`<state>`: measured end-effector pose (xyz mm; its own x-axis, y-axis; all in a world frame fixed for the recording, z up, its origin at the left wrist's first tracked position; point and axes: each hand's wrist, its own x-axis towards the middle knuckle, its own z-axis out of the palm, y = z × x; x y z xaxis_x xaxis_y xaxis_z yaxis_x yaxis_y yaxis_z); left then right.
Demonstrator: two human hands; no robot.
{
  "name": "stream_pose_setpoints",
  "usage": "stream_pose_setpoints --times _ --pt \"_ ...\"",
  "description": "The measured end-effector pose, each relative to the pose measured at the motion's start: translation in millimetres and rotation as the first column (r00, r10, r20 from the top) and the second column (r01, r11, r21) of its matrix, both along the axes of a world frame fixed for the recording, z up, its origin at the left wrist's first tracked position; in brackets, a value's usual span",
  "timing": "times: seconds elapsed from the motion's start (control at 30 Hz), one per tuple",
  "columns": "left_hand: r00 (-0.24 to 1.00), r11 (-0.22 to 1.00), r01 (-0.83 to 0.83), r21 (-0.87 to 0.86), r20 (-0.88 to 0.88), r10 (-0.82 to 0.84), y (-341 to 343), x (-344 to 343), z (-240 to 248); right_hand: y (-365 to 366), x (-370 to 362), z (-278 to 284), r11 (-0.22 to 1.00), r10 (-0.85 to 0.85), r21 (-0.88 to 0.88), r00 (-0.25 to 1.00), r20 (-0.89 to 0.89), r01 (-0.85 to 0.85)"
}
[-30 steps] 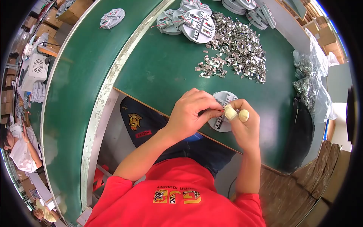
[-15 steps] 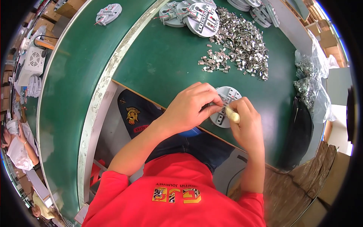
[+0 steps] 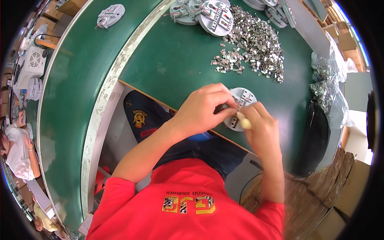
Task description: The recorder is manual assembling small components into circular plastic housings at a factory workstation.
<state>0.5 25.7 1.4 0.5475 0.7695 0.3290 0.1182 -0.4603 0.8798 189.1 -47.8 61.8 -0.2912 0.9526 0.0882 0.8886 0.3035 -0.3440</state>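
Observation:
A round grey plastic disc (image 3: pixel 245 95) with rows of dark slots lies on the green bench near its front edge. My left hand (image 3: pixel 206 108) is at the disc's left side, thumb and forefinger pinched together over it; what they hold, if anything, is too small to make out. From the other side my right hand (image 3: pixel 262 126) grips a tool with a rounded pale yellow handle (image 3: pixel 245 123). The tool's tip is hidden between my fingers, close to my left fingertips. Both hands cover part of the disc.
Beyond the disc spreads a heap of small metal clips (image 3: pixel 260 46). More grey discs (image 3: pixel 216 18) are stacked at the back. Left of a pale rail, another disc (image 3: pixel 111 16) sits on a green belt. A clear bag of metal parts (image 3: pixel 322 86) and a black object (image 3: pixel 314 140) stand right.
My hands have shifted slightly, and the tool's handle sits a little further left and tilts differently. The disc on the belt has moved slightly left. At far left, another person's arms have moved.

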Motion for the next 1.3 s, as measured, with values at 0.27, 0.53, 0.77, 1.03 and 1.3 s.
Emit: stream_pose_setpoints --times 0.27,0.53,0.77,1.03,1.3 --pt "0.999 0.997 -0.051 0.051 -0.016 0.052 -2 3 1 -26 -17 -15 0.975 -0.127 0.199 0.98 0.15 0.096" --pt "0.999 0.997 -0.018 0.069 -0.043 0.021 0 1 3 -34 -29 -26 0.967 -0.158 0.239 0.941 0.299 0.087" --pt "0.952 0.94 -0.275 0.2 -0.077 0.295 43 -8 0 -33 -27 -25 0.974 -0.152 0.201 0.956 0.249 0.102" --pt "0.874 0.834 -0.339 0.435 -0.183 0.45 50 -5 -6 -26 -8 -9 0.944 -0.214 0.191 0.941 -0.264 0.268" --pt "0.968 0.775 -0.232 0.588 0.059 0.245 24 -16 20 9 -12 16 0.856 -0.517 -0.397 0.541 -0.663 0.331"
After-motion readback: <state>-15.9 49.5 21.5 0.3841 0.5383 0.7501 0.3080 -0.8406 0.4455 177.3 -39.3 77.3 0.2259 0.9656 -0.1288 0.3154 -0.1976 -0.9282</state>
